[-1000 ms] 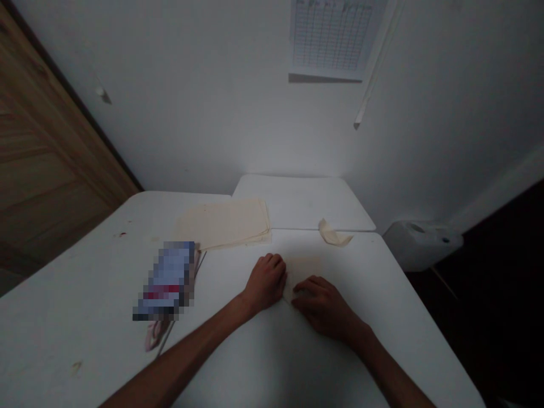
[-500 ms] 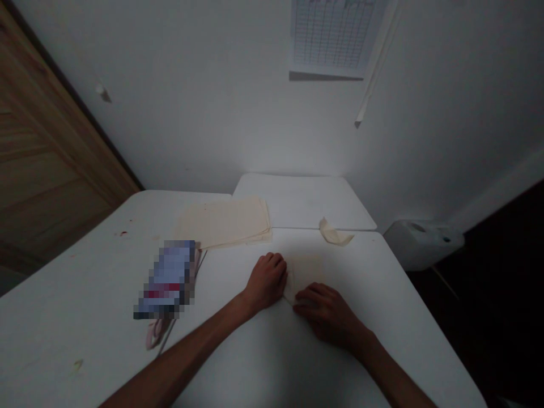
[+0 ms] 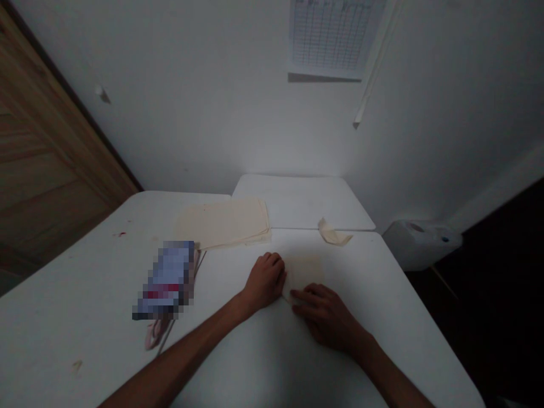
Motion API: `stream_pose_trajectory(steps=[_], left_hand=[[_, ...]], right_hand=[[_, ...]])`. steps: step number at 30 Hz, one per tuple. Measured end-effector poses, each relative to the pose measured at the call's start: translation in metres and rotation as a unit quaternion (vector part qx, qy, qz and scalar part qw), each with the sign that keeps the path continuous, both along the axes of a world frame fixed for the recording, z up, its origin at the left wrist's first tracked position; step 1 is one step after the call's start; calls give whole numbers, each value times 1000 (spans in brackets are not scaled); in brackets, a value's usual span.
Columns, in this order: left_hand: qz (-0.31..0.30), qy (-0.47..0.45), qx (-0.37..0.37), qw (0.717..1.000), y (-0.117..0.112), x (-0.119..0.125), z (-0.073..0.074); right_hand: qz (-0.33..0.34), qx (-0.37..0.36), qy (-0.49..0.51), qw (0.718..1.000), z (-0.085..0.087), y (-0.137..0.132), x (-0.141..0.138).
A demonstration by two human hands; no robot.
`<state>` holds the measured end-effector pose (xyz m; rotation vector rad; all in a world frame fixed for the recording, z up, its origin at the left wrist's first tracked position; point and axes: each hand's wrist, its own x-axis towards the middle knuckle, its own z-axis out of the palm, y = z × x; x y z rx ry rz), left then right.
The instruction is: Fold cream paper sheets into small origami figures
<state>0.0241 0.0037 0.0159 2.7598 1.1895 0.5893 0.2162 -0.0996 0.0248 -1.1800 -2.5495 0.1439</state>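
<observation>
A thin cream sheet [image 3: 306, 269], paper-like, lies on the white table between my two hands. My left hand [image 3: 267, 279] rests at its left edge with the fingers curled together, pressing that edge. From the lower right, my right hand [image 3: 327, 314] reaches in with its fingers on the sheet's near edge and left corner. Its thumb and fingertips look pinched there, partly hidden under the hand. Along the left side, the edge of the sheet appears to be a folded strip. Farther back lies a curled cream scrap [image 3: 335, 232].
Several larger cream sheets [image 3: 225, 221] lie stacked at the back left. A blurred-out bluish item [image 3: 168, 277] and a pinkish strap [image 3: 153, 333] lie left of my left forearm. Behind the white table [image 3: 255, 357] is a wall with a printed chart [image 3: 329, 37]. A white container [image 3: 419, 243] stands beyond the right edge.
My right hand's fingers have shifted slightly, with one now stretched a little farther left over the sheet's corner. My left hand stays in place.
</observation>
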Motion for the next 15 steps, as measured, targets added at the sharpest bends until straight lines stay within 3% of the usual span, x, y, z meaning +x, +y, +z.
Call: stream_pose_trajectory(steps=[15], left_hand=[[-4, 16, 17, 1000, -3, 0, 1]], right_hand=[[-18, -20, -10, 1000, 1, -1, -1]])
